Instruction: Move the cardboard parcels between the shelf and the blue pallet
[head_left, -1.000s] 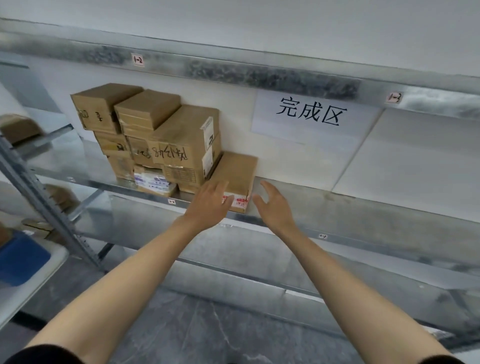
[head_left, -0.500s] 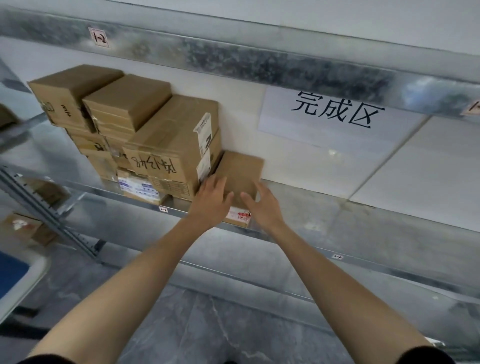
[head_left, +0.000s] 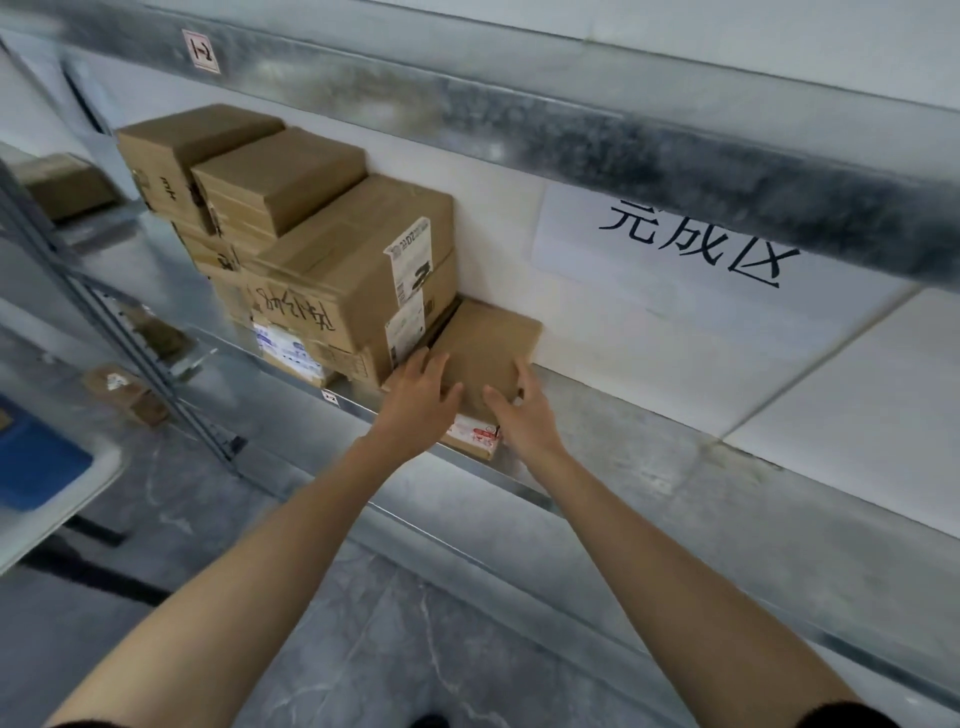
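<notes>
Flat box (head_left: 483, 343) beside the stack (head_left: 337, 280) on the shelf (head_left: 649, 441): left hand (head_left: 415, 400) rests spread-fingered on top; right hand (head_left: 522, 421) curls round its edge.

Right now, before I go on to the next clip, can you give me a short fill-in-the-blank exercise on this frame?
1. The left hand and the right hand both touch the flat parcel, which lies to the ____ of the stack.
2. That parcel lies on the metal ____.
3. The tag on the beam above reads ____.
Missing words: right; shelf; 1-2.
</notes>
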